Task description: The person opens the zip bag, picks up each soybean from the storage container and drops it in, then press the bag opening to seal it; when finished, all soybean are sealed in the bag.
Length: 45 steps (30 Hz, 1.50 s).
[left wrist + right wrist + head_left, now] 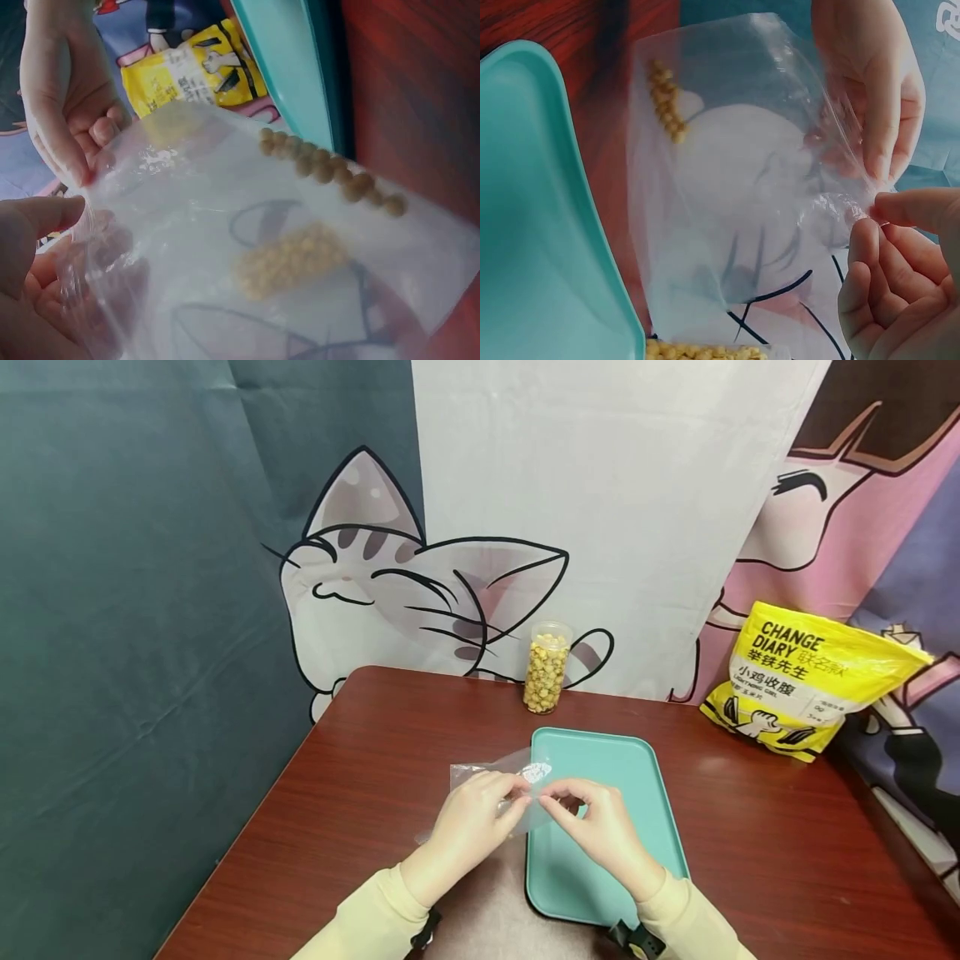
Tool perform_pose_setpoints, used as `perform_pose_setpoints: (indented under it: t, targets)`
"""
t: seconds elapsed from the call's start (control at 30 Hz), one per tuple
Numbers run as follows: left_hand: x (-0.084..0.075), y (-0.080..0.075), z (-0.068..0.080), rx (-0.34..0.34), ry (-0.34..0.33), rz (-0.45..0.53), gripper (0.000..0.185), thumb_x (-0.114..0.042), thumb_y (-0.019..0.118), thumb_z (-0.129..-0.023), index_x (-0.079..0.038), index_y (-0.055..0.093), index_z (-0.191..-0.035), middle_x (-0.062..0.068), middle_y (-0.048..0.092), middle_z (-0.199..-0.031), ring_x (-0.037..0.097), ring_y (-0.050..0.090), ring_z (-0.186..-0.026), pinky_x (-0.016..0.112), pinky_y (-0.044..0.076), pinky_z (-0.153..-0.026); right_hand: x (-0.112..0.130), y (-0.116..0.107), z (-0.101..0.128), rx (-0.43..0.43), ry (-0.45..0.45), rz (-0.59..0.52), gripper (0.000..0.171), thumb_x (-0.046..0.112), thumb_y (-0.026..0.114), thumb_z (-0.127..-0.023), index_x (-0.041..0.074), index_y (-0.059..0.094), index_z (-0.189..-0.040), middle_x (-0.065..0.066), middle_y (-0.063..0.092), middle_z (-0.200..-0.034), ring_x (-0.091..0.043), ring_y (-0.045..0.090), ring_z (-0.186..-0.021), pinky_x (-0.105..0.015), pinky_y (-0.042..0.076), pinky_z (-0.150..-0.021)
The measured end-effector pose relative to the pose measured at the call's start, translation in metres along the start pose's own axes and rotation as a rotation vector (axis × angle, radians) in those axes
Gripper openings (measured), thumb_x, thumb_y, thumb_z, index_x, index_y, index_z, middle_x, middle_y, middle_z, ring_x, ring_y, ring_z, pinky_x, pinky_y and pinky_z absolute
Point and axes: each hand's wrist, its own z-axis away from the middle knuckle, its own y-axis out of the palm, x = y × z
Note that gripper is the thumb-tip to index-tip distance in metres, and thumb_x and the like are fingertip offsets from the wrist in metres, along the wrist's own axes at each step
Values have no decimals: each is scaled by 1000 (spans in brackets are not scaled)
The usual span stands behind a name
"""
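Both hands pinch the upper edge of a clear plastic bag (187, 202), left hand (474, 810) and right hand (600, 818) close together above the near-left side of a teal tray (600, 893). Thumb and fingertips of each hand meet on the film. In the left wrist view, a row of small round tan pieces (322, 166) lies along the bag's bottom edge. The right wrist view shows the same pieces bunched in a lower corner, with the bag hanging beside the tray. Film glare hides some left-hand fingers.
A clear jar (546, 670) of round yellow pieces stands at the table's back edge, behind the tray. To the far right, a yellow snack bag (802, 681) leans upright. A printed cloth (600, 510) with cartoon figures hangs behind the reddish-brown table (360, 777).
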Motion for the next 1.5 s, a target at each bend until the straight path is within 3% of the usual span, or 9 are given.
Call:
perform_pose_setpoints:
  t: [0.33, 0.47, 0.6, 0.8, 1.23, 1.5]
  targets:
    - [-4, 6, 1, 2, -44, 100, 6, -20, 69, -84, -16, 70, -89, -7, 69, -84, 10, 62, -78, 23, 49, -69, 1, 2, 2, -9, -49, -15, 15, 5, 75, -77, 17, 73, -85, 10, 69, -78, 2, 53, -61, -20, 47, -55]
    - [-4, 8, 2, -30, -30, 78, 5, -20, 70, -84, -15, 70, -85, -8, 70, -81, 10, 62, -72, 23, 49, -65, 2, 1, 2, -17, -71, -10, 15, 4, 74, -78, 17, 73, -85, 10, 69, -78, 2, 51, -61, -19, 45, -55]
    - [-4, 8, 2, -67, -4, 47, 3, -18, 72, -81, -16, 70, -82, -8, 70, -76, 11, 62, -65, 22, 46, -59, 4, 1, 2, -16, -76, 10, 4, 12, 73, -81, 15, 73, -83, 14, 66, -75, 2, 47, -59, -17, 41, -52]
    - [-4, 3, 1, -77, 25, 31, 4, -16, 74, -78, -17, 70, -81, -8, 69, -73, 8, 58, -61, 18, 43, -56, 5, 2, 1, -34, -98, 17, 3, 14, 73, -81, 17, 73, -82, 14, 65, -75, 2, 44, -57, -11, 34, -50]
    - [-2, 4, -1, -87, 84, 17, 6, -13, 73, -77, -17, 69, -79, -9, 63, -67, 4, 48, -55, 12, 36, -52, 8, 3, 1, -85, -117, 34, 22, 1, 75, -73, 22, 69, -79, 16, 60, -72, 0, 44, -58, -13, 35, -54]
    - [-4, -1, -3, -69, 93, 27, 7, -12, 71, -77, -18, 69, -78, -10, 62, -66, 3, 47, -55, 12, 35, -53, 9, 2, 1, -115, -149, -26, 26, -4, 72, -73, 21, 69, -79, 14, 57, -67, -1, 45, -56, -13, 36, -52]
